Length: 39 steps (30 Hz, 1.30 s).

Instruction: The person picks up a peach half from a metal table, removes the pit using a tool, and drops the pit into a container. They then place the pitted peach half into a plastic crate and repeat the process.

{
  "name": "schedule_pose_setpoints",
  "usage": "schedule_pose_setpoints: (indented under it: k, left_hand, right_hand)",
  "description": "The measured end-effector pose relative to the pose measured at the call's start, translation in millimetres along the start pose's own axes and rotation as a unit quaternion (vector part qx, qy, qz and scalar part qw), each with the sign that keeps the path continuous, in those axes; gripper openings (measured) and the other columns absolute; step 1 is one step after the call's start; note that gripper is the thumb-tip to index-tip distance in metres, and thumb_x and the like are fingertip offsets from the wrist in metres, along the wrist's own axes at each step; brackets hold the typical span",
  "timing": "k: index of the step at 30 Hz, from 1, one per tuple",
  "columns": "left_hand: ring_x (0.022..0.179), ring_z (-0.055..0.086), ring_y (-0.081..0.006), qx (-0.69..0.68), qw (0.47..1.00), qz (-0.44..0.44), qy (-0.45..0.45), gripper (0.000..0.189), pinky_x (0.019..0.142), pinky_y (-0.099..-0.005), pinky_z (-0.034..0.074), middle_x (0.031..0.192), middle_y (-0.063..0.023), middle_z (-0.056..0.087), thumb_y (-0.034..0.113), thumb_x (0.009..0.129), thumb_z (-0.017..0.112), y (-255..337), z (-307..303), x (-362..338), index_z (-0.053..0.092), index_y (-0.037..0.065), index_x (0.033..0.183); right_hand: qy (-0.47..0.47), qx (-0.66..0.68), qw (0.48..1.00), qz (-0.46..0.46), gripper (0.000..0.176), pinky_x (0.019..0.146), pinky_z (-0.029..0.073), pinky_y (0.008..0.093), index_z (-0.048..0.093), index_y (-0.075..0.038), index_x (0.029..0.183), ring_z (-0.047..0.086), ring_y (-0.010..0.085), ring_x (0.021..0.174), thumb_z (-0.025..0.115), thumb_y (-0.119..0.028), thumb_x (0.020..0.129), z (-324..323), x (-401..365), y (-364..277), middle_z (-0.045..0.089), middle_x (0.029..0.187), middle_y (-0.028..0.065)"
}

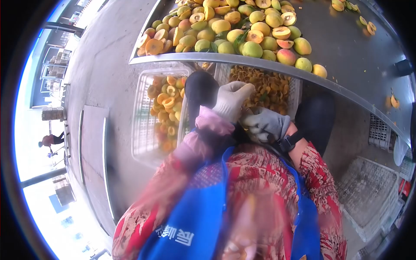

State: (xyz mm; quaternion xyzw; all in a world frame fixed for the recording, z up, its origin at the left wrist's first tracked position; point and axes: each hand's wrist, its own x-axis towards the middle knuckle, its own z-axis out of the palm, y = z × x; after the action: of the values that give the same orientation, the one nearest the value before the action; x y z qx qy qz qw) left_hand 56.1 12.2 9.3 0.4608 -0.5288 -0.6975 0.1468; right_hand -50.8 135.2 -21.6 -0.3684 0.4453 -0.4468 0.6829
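Observation:
My left hand [232,100], in a white knit glove, is closed with its fingers curled, over the near edge of a crate of small brown fruit pits [271,89]. What it holds, if anything, is hidden. Just below and right of it, my right hand [265,125], in a grey glove with a dark watch [291,141] at the wrist, is closed too. A bit of yellow shows at its curled fingers, too small to name. Both hands are close together in front of my lap. Left of my knee stands a white crate of halved apricots [168,102].
Ahead is a metal table [346,56] with a raised rim, heaped with whole and cut apricots [221,27]. A dirty white crate [368,190] lies at the right, with a grey crate [381,132] beyond it. A distant person [53,139] is at the far left.

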Motion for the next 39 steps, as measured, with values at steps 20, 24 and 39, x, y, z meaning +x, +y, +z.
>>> schedule_pose_setpoints:
  k: [20, 24, 39]
  left_hand:
    - [0.092, 0.065, -0.0322, 0.504, 0.708, 0.291, 0.4, 0.043, 0.084, -0.0401, 0.05, 0.093, -0.0162, 0.069, 0.039, 0.08, 0.067, 86.5, -121.8, 31.1, 0.067, 0.01, 0.112]
    - [0.094, 0.066, -0.0325, 0.478, 0.822, 0.178, 0.254, 0.05, 0.082, -0.0413, 0.05, 0.099, -0.018, 0.069, 0.047, 0.085, 0.062, 139.3, -87.8, 92.7, 0.064, 0.008, 0.116]
    - [0.104, 0.063, -0.031, -0.344, 0.924, 0.106, -0.129, 0.043, 0.079, -0.0479, 0.055, 0.108, -0.0151, 0.063, 0.034, 0.095, 0.052, 125.5, -57.1, 100.5, 0.052, 0.001, 0.122]
  right_hand:
    - [0.23, -0.205, 0.946, 0.101, 0.038, 0.058, 0.048, 0.0327, 0.053, -0.002, 0.116, 0.059, 0.0192, 0.066, 0.057, -0.03, 0.091, -6.4, 3.8, 20.6, 0.06, 0.083, 0.0102]
    - [0.246, -0.243, 0.93, 0.125, 0.053, 0.083, 0.05, 0.0391, 0.048, -0.001, 0.127, 0.064, 0.0315, 0.092, 0.056, -0.037, 0.088, -16.0, 14.0, 15.2, 0.062, 0.105, 0.023]
    - [0.269, 0.071, 0.958, 0.072, 0.023, 0.065, 0.045, 0.0323, 0.055, -0.005, 0.104, 0.056, 0.0177, 0.068, 0.054, -0.025, 0.093, 6.6, 11.2, -37.7, 0.058, 0.079, 0.0095]
